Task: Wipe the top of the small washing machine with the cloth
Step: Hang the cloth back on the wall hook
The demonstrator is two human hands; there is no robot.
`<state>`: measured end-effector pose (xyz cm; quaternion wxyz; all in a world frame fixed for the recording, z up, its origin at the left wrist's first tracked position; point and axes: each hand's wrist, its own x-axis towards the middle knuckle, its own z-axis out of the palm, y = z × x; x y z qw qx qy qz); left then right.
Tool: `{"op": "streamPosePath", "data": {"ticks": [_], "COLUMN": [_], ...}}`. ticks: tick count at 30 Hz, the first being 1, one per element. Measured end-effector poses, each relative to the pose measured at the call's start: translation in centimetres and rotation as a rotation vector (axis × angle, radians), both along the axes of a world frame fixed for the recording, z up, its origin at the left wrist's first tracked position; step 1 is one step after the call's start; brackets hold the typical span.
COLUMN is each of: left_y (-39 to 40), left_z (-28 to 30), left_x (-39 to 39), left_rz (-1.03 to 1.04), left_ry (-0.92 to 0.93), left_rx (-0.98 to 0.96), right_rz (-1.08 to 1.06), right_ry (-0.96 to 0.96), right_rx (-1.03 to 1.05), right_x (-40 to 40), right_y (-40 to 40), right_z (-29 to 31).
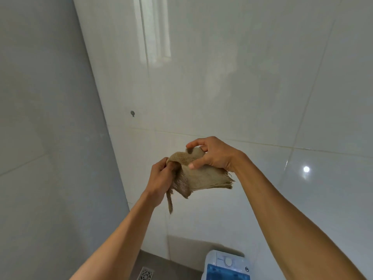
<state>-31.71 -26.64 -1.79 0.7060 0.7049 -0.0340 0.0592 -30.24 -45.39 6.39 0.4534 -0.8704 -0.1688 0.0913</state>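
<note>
Plainly the cloth (193,174) is light, limp and coarse-woven with frayed edges, so it should bunch easily; a wad in one palm would wipe best. It hangs in mid-air, well above the small washing machine (227,266). The left hand (161,178) grips one bunched end and the right hand (212,154) pinches the other. Only the machine's top shows, cut off by the frame's bottom edge.

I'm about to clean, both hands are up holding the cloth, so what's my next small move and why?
Probably lower the cloth to the washing machine. Both the left hand and right hand grip it in the air by the tiled wall, well above the machine's top, which it has not yet touched.
</note>
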Motion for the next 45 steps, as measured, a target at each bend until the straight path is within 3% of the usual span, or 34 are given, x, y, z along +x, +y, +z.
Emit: {"op": "streamPosePath", "data": {"ticks": [5, 11, 18, 23, 25, 28, 29, 36, 41, 45], "left_y": [3.6, 9.7, 15.6, 19.8, 20.9, 21.3, 21.5, 25.7, 27.2, 27.8], "left_z": [1.1, 3.1, 4.3, 4.7, 4.8, 5.0, 4.9, 4.3, 3.7, 2.8], "left_x": [2.6, 7.1, 13.2, 17.7, 19.2, 20.6, 21.2, 25.7, 29.1, 31.5], "left_rz": [0.044, -0.063, -0.111, -0.197, -0.241, -0.219, -0.214, -0.113, -0.044, 0.026], "left_ry": [0.051, 0.223, 0.166, 0.054, 0.027, -0.101, -0.134, -0.201, -0.278, -0.313], "left_rx": [-0.203, -0.405, -0.241, -0.493, -0.382, 0.111, 0.188, 0.225, 0.447, 0.53], "right_rz": [-0.119, -0.189, -0.213, -0.242, -0.241, -0.235, -0.231, -0.158, -0.129, -0.195], "right_ry": [-0.048, -0.243, -0.35, -0.37, -0.377, -0.388, -0.391, -0.192, -0.088, -0.07], "right_rx": [0.205, 0.028, -0.112, -0.118, -0.112, -0.101, -0.123, -0.405, -0.325, -0.124], "right_x": [2.8, 7.1, 12.4, 15.6, 16.9, 18.3, 18.9, 22.4, 25.2, 27.8], "right_y": [4.7, 11.0, 18.9, 21.7, 22.7, 23.9, 24.3, 23.7, 24.9, 26.0], "right_z": [0.7, 3.3, 5.8, 6.7, 6.7, 6.6, 6.5, 5.1, 1.3, -1.4]}}
